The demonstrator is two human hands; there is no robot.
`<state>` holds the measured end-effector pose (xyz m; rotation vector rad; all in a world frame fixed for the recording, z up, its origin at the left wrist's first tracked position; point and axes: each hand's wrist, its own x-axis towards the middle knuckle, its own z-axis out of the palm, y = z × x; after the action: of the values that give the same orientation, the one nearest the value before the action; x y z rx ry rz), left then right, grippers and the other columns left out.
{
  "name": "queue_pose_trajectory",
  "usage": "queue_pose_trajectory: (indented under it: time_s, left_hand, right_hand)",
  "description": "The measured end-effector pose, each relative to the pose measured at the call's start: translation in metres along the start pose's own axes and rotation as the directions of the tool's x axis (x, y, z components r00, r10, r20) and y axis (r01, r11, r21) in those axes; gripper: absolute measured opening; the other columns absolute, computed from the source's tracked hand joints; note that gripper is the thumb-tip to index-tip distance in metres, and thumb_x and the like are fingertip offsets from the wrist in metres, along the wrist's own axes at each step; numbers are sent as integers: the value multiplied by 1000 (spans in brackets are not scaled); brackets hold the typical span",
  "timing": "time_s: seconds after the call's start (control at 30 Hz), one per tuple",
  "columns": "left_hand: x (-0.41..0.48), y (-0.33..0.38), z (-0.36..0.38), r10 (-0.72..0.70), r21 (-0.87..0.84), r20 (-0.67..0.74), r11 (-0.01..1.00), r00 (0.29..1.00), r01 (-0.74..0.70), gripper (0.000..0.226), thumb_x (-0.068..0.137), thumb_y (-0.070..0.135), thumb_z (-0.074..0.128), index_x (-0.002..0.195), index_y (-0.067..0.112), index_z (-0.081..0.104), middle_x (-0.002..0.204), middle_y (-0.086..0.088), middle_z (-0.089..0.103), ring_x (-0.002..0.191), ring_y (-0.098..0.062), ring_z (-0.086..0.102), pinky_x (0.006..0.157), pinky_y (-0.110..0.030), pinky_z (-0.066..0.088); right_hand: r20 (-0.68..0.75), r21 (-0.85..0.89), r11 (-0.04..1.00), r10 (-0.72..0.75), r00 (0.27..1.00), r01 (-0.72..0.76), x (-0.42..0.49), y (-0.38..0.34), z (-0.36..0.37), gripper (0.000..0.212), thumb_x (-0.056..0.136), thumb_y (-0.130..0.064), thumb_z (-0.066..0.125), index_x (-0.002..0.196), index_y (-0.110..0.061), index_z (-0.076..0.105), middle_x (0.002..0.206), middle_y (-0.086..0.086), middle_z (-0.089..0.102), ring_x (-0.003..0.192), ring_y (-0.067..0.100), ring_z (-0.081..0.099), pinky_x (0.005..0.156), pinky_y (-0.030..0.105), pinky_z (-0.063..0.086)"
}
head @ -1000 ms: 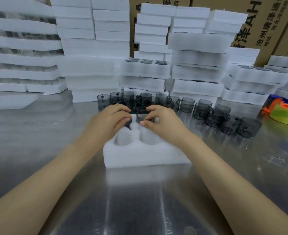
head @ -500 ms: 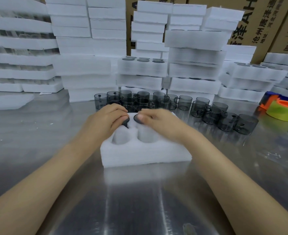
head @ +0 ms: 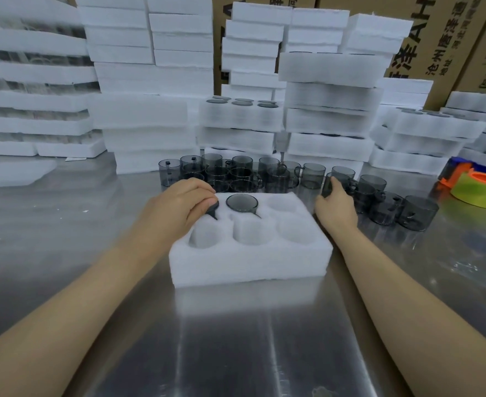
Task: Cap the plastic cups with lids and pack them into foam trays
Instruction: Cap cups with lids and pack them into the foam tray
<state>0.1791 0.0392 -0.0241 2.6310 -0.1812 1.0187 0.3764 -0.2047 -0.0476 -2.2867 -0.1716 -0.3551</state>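
left: my left hand (head: 178, 207) pinches seated cup (head: 212, 210), foam tray (head: 250, 262) back-left pocket
changed: right hand (head: 334, 207) off the foam tray, at loose cup (head: 325, 183) right of it, grip unclear
means: third cup next

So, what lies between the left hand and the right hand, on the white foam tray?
Head view: between left hand and right hand, the white foam tray holds a smoky grey plastic cup, then one empty pocket.
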Motion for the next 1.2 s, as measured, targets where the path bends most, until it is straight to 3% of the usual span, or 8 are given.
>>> queue_pose_trajectory:
  time_s: [0.13,0.3,0.53,0.7,0.8,0.93,1.0,1.2]
  left_hand:
    - [0,2,-2,-7,4,16,1000,1000,7,30,94,27,47,98,12,72,108,2,66,99,-17,58,72,-46,53]
    - [0,3,-2,9,-2,30,1000,999,-9,25,96,22,49,99,10,71,105,-1,66,99,-24,61,71,-48,52]
    - [1,5,-2,-19,16,36,1000,999,18,18,98,16,52,100,10,70,106,1,65,101,-22,59,75,-45,51]
    - [2,4,-2,-19,5,47,1000,999,18,18,98,15,52,99,10,69,104,1,65,100,-21,58,76,-46,50]
    - [2,3,-2,-16,6,58,1000,998,15,19,98,15,51,99,10,69,104,1,64,99,-22,58,76,-48,50]
    - [2,3,-2,-18,13,58,1000,998,18,19,98,16,50,99,10,68,104,1,64,99,-21,58,75,-48,50]
    - [2,2,-2,-15,14,56,1000,998,14,19,98,16,51,99,10,69,103,1,65,98,-22,58,74,-47,51]
    - [2,1,-2,-3,22,61,1000,998,1,18,98,16,51,98,11,68,102,3,64,97,-20,58,72,-46,51]
  right_hand:
    - [-19,-53,998,13,1000,-15,10,4,4,61,91,-20,47,149,-21,28,86,5,58,55,16,50,65,31,41]
    - [-48,-80,997,-27,999,23,15,4,8,46,89,-20,53,132,-16,38,93,9,60,82,31,57,68,35,42]
    - [89,15,995,-102,991,101,8,-3,7,24,87,-25,53,111,-21,52,74,0,60,83,26,59,75,39,50]
    - [3,6,981,-194,981,194,-1,-10,5,11,86,-35,48,84,-32,58,70,-8,60,77,20,58,62,30,39]
    - [-85,-40,975,-222,971,219,0,-10,5,18,89,-44,50,98,-32,60,76,-9,60,81,19,59,65,30,40]
    - [-5,-147,966,-215,977,212,6,-7,7,48,86,-55,58,125,-27,55,121,-2,47,107,18,53,80,36,47]
    - [20,-138,974,-179,984,180,9,-4,8,49,85,-53,61,124,-25,54,127,2,43,113,21,51,84,40,50]
    - [25,47,972,-232,973,230,7,-3,11,33,80,-35,73,90,-15,48,90,2,55,81,21,50,65,33,40]
